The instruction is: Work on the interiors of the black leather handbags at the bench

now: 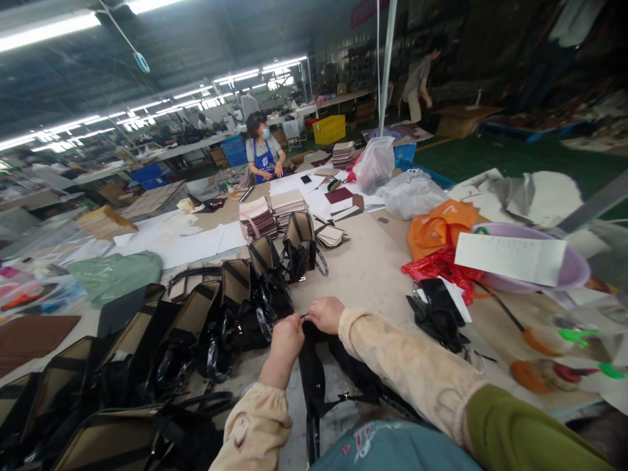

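Observation:
In front of me a black bag [313,374] with straps and small metal fittings hangs over the near table edge. My left hand [286,339] pinches its upper edge. Right beside it, my right hand [326,314] has its fingers closed on the same dark edge, and the two hands almost touch. My fingers cover the exact spot they grip. Just left of my hands stand several black bags [196,311] with tan insides, tilted in rows, their handles wrapped in clear plastic.
Stacked panels [258,219] lie ahead on the paper-covered table [373,261]. To the right are an orange bag [441,226], a purple basin [579,271], black pieces [436,314] and orange-based bottles [540,376]. A co-worker in a blue apron [263,160] sits across the table; a metal pole [386,72] rises behind.

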The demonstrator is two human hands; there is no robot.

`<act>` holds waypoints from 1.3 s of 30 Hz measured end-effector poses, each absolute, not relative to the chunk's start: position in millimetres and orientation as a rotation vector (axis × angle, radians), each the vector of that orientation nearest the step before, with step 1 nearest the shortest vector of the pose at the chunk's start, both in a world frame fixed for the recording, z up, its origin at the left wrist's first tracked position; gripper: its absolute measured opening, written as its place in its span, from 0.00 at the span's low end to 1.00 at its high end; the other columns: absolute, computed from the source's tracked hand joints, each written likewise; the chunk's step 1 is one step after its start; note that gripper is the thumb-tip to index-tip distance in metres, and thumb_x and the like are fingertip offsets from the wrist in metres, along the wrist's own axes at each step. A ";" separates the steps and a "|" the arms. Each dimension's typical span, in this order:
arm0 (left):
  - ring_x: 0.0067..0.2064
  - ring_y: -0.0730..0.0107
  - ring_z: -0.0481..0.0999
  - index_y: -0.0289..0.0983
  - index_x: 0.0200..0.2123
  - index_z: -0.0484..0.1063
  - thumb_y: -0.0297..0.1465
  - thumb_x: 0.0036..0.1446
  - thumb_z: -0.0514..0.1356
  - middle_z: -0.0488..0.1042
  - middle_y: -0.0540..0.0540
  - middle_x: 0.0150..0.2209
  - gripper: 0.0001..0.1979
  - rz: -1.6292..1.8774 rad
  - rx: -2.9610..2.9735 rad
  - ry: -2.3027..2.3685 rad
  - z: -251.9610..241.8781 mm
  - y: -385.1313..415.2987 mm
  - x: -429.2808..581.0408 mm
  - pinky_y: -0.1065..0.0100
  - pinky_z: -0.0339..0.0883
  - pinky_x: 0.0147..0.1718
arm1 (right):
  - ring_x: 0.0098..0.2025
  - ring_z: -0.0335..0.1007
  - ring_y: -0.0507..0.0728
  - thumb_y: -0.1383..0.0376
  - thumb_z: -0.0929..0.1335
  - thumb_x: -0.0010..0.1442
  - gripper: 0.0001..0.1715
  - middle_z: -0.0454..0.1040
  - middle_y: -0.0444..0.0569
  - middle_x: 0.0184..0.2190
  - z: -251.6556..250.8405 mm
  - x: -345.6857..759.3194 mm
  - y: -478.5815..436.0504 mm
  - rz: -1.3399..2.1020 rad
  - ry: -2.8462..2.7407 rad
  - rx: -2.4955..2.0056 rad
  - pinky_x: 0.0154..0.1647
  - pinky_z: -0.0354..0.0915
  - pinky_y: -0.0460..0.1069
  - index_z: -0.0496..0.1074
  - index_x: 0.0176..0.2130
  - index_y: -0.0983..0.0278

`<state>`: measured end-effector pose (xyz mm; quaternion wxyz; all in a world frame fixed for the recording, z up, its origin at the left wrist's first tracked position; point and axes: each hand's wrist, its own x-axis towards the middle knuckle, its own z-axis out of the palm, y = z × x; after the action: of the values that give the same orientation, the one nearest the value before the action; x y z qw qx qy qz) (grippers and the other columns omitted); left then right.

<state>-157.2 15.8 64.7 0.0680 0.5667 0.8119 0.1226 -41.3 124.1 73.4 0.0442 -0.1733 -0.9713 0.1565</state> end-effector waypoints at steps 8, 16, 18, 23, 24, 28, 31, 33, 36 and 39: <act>0.34 0.70 0.74 0.38 0.34 0.71 0.32 0.60 0.47 0.75 0.46 0.30 0.13 0.261 1.695 2.484 67.5 14.7 -155.5 0.72 0.59 0.32 | 0.39 0.69 0.56 0.58 0.58 0.62 0.18 0.74 0.50 0.37 77.9 -32.7 125.9 0.482 -2.999 -0.543 0.36 0.61 0.47 0.72 0.39 0.62; 0.30 0.71 0.72 0.38 0.28 0.67 0.36 0.61 0.45 0.73 0.48 0.27 0.16 0.178 1.685 2.561 68.0 17.2 -152.3 0.71 0.51 0.27 | 0.37 0.69 0.57 0.60 0.58 0.61 0.18 0.74 0.52 0.34 78.4 -24.7 124.1 0.449 -2.973 -0.688 0.35 0.62 0.48 0.74 0.35 0.64; 0.29 0.71 0.71 0.38 0.28 0.67 0.36 0.61 0.45 0.73 0.48 0.26 0.16 0.156 1.686 2.569 68.8 17.6 -152.3 0.71 0.51 0.27 | 0.38 0.69 0.57 0.61 0.58 0.60 0.18 0.74 0.52 0.34 78.8 -26.4 122.5 0.449 -2.967 -0.698 0.36 0.62 0.48 0.74 0.34 0.65; 0.30 0.72 0.71 0.39 0.30 0.67 0.36 0.61 0.45 0.73 0.48 0.27 0.15 0.105 1.681 2.584 70.5 18.7 -151.3 0.72 0.50 0.27 | 0.39 0.69 0.58 0.61 0.58 0.60 0.18 0.74 0.53 0.34 79.6 -28.8 121.7 0.447 -2.959 -0.720 0.36 0.62 0.48 0.74 0.34 0.65; 0.30 0.71 0.71 0.39 0.30 0.67 0.36 0.61 0.45 0.73 0.48 0.28 0.15 0.097 1.677 2.589 70.8 18.9 -150.8 0.72 0.50 0.26 | 0.39 0.69 0.58 0.61 0.58 0.60 0.18 0.74 0.53 0.34 79.7 -28.7 122.1 0.446 -2.960 -0.726 0.36 0.62 0.48 0.74 0.35 0.65; 0.29 0.71 0.71 0.39 0.30 0.67 0.36 0.61 0.45 0.73 0.48 0.28 0.15 0.071 1.649 2.611 72.0 19.2 -148.3 0.71 0.50 0.26 | 0.38 0.70 0.57 0.58 0.57 0.61 0.20 0.74 0.52 0.35 79.8 -25.4 124.8 0.451 -2.977 -0.759 0.35 0.62 0.48 0.74 0.36 0.63; 0.30 0.71 0.71 0.39 0.30 0.67 0.37 0.61 0.44 0.73 0.48 0.28 0.15 0.064 1.639 2.613 72.1 18.4 -147.4 0.72 0.50 0.26 | 0.39 0.70 0.57 0.55 0.59 0.60 0.19 0.75 0.51 0.36 78.7 -19.5 125.6 0.448 -2.986 -0.790 0.36 0.62 0.48 0.73 0.39 0.61; 0.30 0.71 0.71 0.39 0.30 0.67 0.37 0.61 0.44 0.73 0.48 0.28 0.16 0.067 1.640 2.611 71.7 18.0 -147.0 0.72 0.50 0.26 | 0.39 0.70 0.58 0.55 0.59 0.60 0.19 0.75 0.52 0.35 77.7 -15.5 124.9 0.433 -2.986 -0.818 0.36 0.62 0.48 0.73 0.39 0.62; 0.30 0.71 0.71 0.39 0.30 0.67 0.37 0.61 0.44 0.73 0.48 0.28 0.16 0.075 1.641 2.610 71.3 17.8 -146.1 0.71 0.50 0.26 | 0.37 0.70 0.59 0.59 0.58 0.61 0.20 0.75 0.54 0.34 77.2 -12.7 122.7 0.404 -2.989 -0.839 0.35 0.62 0.49 0.73 0.36 0.65; 0.30 0.71 0.71 0.39 0.30 0.67 0.37 0.61 0.44 0.73 0.49 0.27 0.16 0.081 1.636 2.606 72.3 17.4 -145.2 0.71 0.50 0.26 | 0.37 0.71 0.59 0.60 0.57 0.61 0.20 0.75 0.55 0.34 78.3 -14.3 122.0 0.382 -2.991 -0.836 0.34 0.62 0.49 0.74 0.35 0.65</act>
<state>-145.2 17.4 72.3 0.0315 0.5313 0.8462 0.0262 -14.3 122.0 78.3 0.0063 -0.2672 -0.9558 0.1222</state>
